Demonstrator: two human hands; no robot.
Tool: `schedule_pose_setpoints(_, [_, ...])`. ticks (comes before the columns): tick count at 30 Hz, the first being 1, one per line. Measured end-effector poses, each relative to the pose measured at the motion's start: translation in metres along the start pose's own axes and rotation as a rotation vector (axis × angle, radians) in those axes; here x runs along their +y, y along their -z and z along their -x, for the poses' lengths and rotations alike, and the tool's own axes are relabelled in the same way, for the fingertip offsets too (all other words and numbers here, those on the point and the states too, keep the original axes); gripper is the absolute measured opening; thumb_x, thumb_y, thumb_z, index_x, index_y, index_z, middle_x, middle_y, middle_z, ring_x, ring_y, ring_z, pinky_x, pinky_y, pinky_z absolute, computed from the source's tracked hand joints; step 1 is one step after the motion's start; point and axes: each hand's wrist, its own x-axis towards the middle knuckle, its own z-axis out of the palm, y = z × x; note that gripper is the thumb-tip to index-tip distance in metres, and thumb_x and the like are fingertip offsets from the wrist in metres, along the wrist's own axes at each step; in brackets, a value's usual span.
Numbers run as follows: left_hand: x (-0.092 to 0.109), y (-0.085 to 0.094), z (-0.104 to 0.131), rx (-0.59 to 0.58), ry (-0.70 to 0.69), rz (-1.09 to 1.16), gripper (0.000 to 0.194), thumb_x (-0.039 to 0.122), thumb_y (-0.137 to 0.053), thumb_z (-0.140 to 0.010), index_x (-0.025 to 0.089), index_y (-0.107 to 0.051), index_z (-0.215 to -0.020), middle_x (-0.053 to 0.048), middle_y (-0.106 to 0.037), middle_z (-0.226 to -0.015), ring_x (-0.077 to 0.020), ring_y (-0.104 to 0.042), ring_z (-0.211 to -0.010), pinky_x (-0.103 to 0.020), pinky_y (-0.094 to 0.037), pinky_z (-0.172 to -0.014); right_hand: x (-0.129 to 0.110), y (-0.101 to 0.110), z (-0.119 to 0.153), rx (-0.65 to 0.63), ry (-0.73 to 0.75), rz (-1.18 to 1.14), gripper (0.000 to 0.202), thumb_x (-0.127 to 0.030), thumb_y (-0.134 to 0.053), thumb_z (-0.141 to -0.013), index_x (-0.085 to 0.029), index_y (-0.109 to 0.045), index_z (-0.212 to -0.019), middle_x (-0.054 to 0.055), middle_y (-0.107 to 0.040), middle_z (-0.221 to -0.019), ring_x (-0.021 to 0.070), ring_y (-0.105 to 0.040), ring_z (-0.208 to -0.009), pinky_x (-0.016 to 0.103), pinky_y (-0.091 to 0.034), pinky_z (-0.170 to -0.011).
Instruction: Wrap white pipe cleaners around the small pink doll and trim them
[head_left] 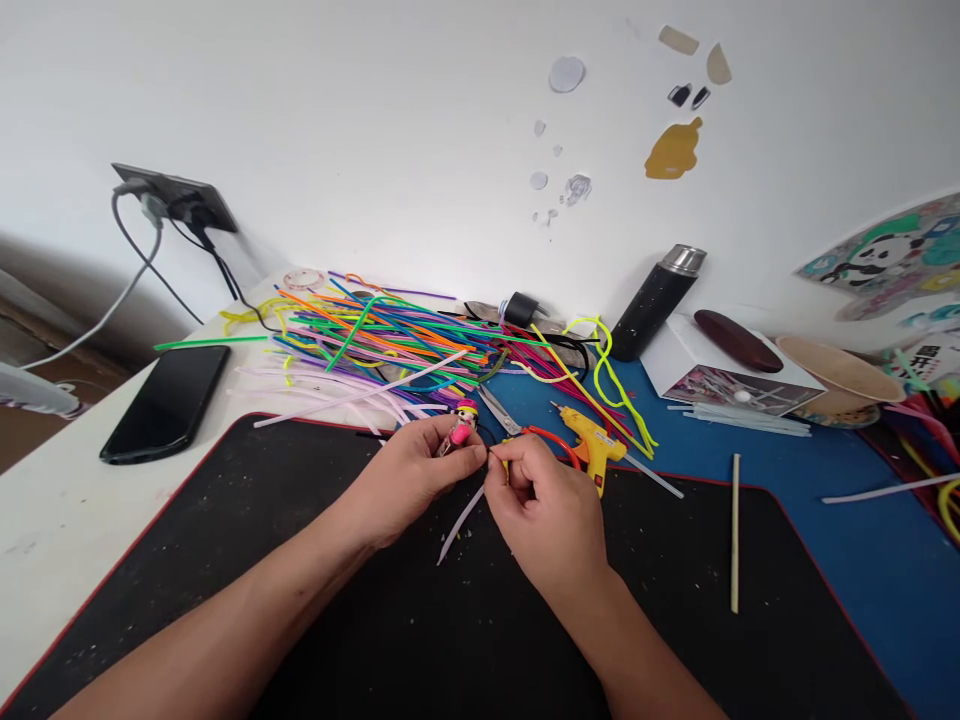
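My left hand (420,465) is closed around a small pink, yellow and white patterned piece (465,412); its exact kind is unclear. Close beside it, my right hand (547,500) has thumb and forefinger pinched together near the left fingertips. Whatever lies in that pinch is too small to name. Below the fingers, a pale lilac pipe cleaner (460,526) slants over the black mat (420,640); its upper end is hidden by the hands. Scissors (499,410) with orange handles lie just beyond, partly covered by my right hand. A yellow glue gun (592,445) rests to their right.
Many coloured pipe cleaners (375,335) are heaped behind the hands. A phone (166,403) lies at left. Toward the back right are a black flask (658,305), a white box (690,355) and clear glue sticks (742,418). A thin pale stick (735,535) lies on the mat.
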Motion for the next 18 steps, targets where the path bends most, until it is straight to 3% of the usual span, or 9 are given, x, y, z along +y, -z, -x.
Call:
schedule_pose_setpoints(6, [-0.006,-0.003,0.000,0.021,0.049,0.098,0.042,0.049,-0.084,-0.078,0.019,-0.056,-0.074,0.009,-0.037,-0.059,-0.0075,-0.023,-0.053,-0.024,-0.018,-0.050,-0.001,0.001,0.000,-0.014,-0.031,-0.027,0.014,-0.020,-0.059,-0.097,-0.024,-0.063,-0.084,-0.008,-0.049,-0.053,0.0109,-0.045,-0.044,0.025,-0.033,-0.051])
schedule_pose_setpoints(12, [-0.003,0.005,0.000,0.015,-0.018,0.009,0.034,0.041,-0.079,-0.085,0.019,-0.056,-0.076,0.008,-0.043,-0.066,-0.0077,-0.028,-0.056,-0.024,-0.021,-0.051,-0.003,0.004,-0.002,-0.060,-0.120,-0.172,0.012,-0.025,-0.060,-0.100,-0.022,-0.070,-0.093,-0.008,-0.049,-0.056,0.0105,-0.048,-0.047,0.022,-0.038,-0.051])
schedule_pose_setpoints(18, [0.000,0.006,0.001,0.017,-0.016,-0.005,0.031,0.039,-0.079,-0.083,0.019,-0.056,-0.076,0.009,-0.044,-0.065,-0.0076,-0.028,-0.055,-0.024,-0.023,-0.052,-0.004,0.003,-0.001,-0.039,-0.098,-0.172,0.013,-0.025,-0.061,-0.101,-0.020,-0.073,-0.099,-0.008,-0.052,-0.057,0.0107,-0.051,-0.048,0.022,-0.040,-0.053])
